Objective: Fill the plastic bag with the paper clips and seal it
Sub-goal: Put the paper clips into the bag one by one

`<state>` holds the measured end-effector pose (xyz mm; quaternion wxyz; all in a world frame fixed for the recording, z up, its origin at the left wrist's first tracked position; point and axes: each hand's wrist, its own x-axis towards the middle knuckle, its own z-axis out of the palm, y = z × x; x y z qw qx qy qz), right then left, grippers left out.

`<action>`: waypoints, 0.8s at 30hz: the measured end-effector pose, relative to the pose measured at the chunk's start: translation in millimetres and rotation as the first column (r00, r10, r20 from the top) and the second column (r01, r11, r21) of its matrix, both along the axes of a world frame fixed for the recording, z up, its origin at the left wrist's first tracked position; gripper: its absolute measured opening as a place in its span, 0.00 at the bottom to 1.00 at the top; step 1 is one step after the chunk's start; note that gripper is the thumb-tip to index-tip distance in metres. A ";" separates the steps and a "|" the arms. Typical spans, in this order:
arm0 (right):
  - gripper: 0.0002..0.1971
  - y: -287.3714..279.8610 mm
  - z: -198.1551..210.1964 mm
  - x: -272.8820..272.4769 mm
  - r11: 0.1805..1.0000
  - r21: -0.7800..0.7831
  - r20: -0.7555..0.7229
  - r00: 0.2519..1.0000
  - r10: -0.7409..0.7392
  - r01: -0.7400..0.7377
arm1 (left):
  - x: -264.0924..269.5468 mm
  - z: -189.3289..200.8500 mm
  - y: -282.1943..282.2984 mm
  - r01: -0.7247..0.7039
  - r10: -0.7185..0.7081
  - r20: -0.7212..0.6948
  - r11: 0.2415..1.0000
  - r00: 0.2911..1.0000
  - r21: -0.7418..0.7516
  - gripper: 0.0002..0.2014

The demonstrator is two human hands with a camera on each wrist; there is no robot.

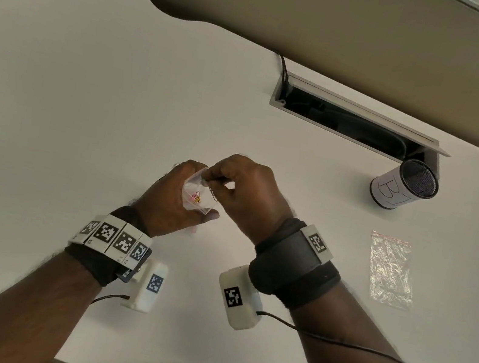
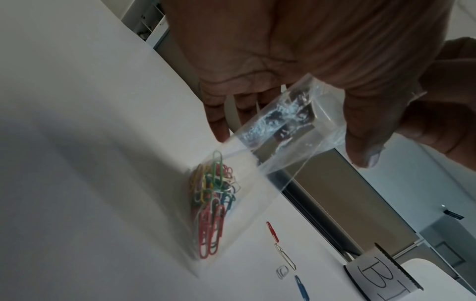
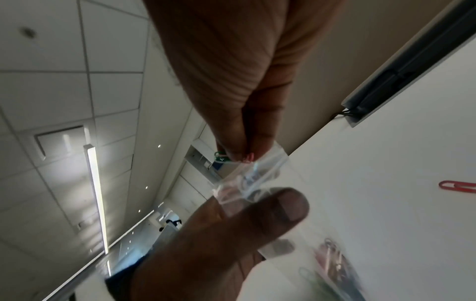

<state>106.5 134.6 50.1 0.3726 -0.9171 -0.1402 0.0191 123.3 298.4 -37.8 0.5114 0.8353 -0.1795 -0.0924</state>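
A small clear plastic bag (image 1: 198,188) hangs above the white desk (image 1: 82,121), its bottom full of several coloured paper clips (image 2: 213,203). My left hand (image 1: 194,202) grips the bag, thumb in front and fingers behind. At the bag's open mouth (image 3: 253,173) my right hand (image 1: 214,181) pinches a few paper clips (image 3: 222,157), green and pink, between thumb and fingertips. Loose clips lie on the desk below: a red clip (image 2: 271,231), a silver clip (image 2: 284,256) and a blue clip (image 2: 301,288). The head view hides them under my hands.
A second, empty clear bag (image 1: 392,270) lies flat on the desk at the right. A mesh pen cup (image 1: 404,184) with a paper label stands at the back right, beside an open cable slot (image 1: 355,118). A beige partition runs along the desk's far edge.
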 end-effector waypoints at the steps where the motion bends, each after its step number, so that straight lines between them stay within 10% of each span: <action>1: 0.07 1.6 -1.5 -0.8 1.000 -0.016 0.016 1.000 0.016 -0.016 | 0.3 -0.5 1.0 0.001 -0.001 -0.006 1.000 1.000 -0.002 0.37; 13: 0.04 -30.4 11.6 7.1 0.993 -0.009 0.152 0.982 -0.112 0.115 | 2.0 -3.6 2.8 0.008 -0.008 -0.023 1.000 1.000 -0.020 0.33; 18: 0.08 -70.5 -28.1 10.0 0.943 -0.180 -0.120 0.945 -0.304 0.280 | 0.1 -2.8 5.5 -0.005 0.003 -0.037 0.999 0.999 -0.052 0.33; 24: 0.19 -80.1 -92.8 -13.6 0.870 -0.472 -0.440 0.818 -0.370 0.139 | 0.6 -3.1 7.1 -0.001 0.000 -0.032 0.999 0.999 -0.045 0.32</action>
